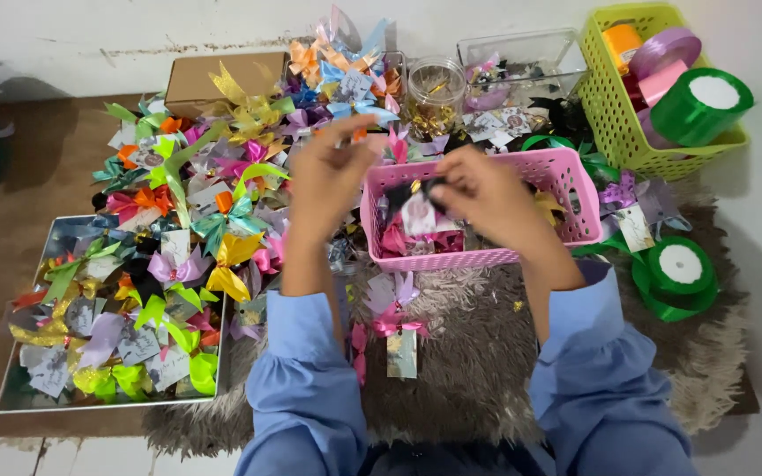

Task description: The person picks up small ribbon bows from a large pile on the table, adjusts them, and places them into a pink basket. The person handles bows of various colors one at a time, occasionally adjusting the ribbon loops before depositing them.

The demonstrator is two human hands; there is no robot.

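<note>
While both hands hover over pink plastic lattice basket (566, 198), right hand (478, 189) fingers clamped on black ribbon bow with white tag (421, 210), left hand (332, 176) fingers pinched together, contents unclear.

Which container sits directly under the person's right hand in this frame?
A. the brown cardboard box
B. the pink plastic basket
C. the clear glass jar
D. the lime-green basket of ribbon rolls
B: the right hand is raised over the pink plastic basket, pinching a small tagged item above its contents, while the left hand is beside the basket's left edge.
</note>
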